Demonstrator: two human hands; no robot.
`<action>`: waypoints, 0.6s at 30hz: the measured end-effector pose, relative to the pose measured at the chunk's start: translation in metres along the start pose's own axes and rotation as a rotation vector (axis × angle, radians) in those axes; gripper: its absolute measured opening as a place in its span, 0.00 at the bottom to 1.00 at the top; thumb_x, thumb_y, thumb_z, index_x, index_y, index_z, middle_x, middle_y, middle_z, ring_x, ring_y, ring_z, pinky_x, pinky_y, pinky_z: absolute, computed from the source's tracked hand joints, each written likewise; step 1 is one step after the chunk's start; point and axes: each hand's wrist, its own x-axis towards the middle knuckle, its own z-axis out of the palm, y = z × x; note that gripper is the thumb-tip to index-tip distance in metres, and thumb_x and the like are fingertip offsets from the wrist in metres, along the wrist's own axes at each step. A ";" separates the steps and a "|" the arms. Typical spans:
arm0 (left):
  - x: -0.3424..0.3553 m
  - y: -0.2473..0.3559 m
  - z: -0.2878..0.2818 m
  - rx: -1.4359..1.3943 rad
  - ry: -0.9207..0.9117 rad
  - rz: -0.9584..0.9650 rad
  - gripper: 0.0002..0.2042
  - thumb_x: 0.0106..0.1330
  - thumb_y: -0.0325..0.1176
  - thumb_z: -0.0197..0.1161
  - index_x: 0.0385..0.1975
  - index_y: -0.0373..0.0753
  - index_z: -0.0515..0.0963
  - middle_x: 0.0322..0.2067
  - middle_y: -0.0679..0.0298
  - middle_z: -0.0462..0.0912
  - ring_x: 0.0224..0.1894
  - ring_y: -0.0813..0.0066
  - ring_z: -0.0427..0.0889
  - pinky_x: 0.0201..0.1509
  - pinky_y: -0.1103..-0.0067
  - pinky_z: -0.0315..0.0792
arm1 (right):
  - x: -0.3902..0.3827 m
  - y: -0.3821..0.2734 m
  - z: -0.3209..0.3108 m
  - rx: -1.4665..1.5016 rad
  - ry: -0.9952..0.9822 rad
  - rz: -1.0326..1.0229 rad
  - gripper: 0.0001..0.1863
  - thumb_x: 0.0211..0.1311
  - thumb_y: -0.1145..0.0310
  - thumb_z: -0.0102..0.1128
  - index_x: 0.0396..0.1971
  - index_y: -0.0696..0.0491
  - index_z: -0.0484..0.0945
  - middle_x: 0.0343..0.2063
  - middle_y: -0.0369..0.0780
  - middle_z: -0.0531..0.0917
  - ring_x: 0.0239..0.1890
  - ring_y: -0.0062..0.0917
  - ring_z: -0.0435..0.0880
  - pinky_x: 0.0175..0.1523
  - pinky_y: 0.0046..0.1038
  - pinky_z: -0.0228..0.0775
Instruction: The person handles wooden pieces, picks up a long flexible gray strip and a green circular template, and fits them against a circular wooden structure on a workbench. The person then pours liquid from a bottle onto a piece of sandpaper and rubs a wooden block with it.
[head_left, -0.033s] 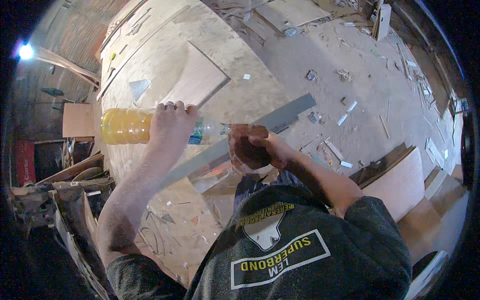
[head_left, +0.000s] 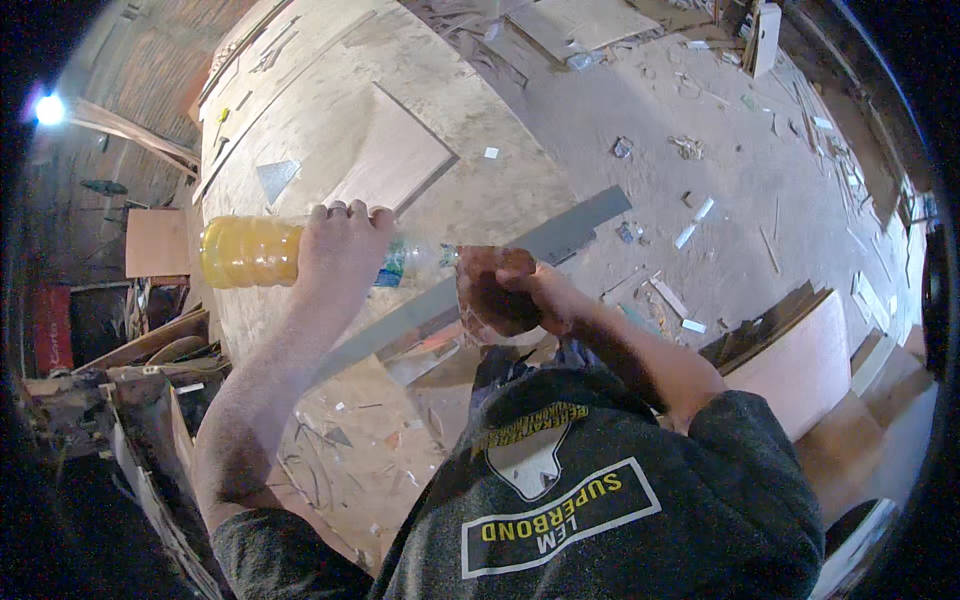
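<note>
My left hand [head_left: 345, 245] is closed round the middle of a clear plastic bottle [head_left: 250, 253] held lying on its side. Thick yellow liquid fills its base end, at the left; its clear neck points right. There the neck meets a brown-stained, cup-like container [head_left: 495, 300] with ragged, shiny edges. Fingers of my right hand [head_left: 545, 295] grip this container's right side; its inside looks dark, and its contents cannot be made out. Beneath both hands a long grey strip [head_left: 585, 222] runs diagonally across the pale work surface [head_left: 480, 120].
On the surface lie a pinkish board [head_left: 400, 155], a grey triangular piece [head_left: 277, 180] and a small white square [head_left: 491, 153]. Offcuts and scraps litter the floor [head_left: 650, 120] to the right. Boards [head_left: 790, 365] lean at my right; more wood is piled at far left.
</note>
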 end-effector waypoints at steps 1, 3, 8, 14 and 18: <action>0.009 -0.002 -0.001 0.028 -0.031 0.000 0.13 0.62 0.33 0.64 0.45 0.40 0.78 0.37 0.61 0.84 0.42 0.65 0.86 0.47 0.70 0.75 | 0.005 -0.002 -0.003 -0.006 -0.069 -0.046 0.25 0.65 0.55 0.67 0.56 0.54 0.76 0.48 0.38 0.84 0.48 0.29 0.85 0.56 0.35 0.77; 0.019 -0.003 0.000 0.052 -0.062 0.001 0.12 0.62 0.33 0.64 0.45 0.40 0.78 0.37 0.61 0.84 0.42 0.65 0.86 0.47 0.70 0.75 | 0.004 -0.014 0.006 -0.014 -0.134 -0.091 0.24 0.67 0.56 0.65 0.57 0.55 0.75 0.49 0.38 0.84 0.48 0.29 0.84 0.56 0.35 0.76; 0.037 -0.009 -0.007 0.009 -0.164 0.032 0.16 0.60 0.30 0.64 0.49 0.41 0.77 0.39 0.58 0.83 0.45 0.63 0.84 0.48 0.69 0.76 | 0.004 -0.028 0.017 0.059 -0.108 -0.075 0.20 0.72 0.66 0.58 0.59 0.56 0.74 0.52 0.40 0.83 0.52 0.31 0.84 0.61 0.36 0.74; 0.041 -0.019 -0.007 0.071 -0.038 0.077 0.12 0.59 0.29 0.64 0.44 0.40 0.77 0.35 0.59 0.82 0.42 0.64 0.84 0.47 0.68 0.77 | 0.018 -0.021 0.014 0.073 -0.053 -0.060 0.20 0.71 0.67 0.58 0.60 0.55 0.74 0.52 0.40 0.84 0.52 0.31 0.84 0.61 0.37 0.75; 0.041 -0.022 -0.003 0.050 -0.035 0.074 0.12 0.59 0.29 0.64 0.42 0.40 0.78 0.35 0.60 0.82 0.41 0.64 0.85 0.46 0.68 0.77 | 0.018 -0.019 0.024 0.136 -0.162 -0.127 0.19 0.72 0.69 0.57 0.60 0.55 0.74 0.51 0.40 0.84 0.51 0.31 0.85 0.61 0.37 0.76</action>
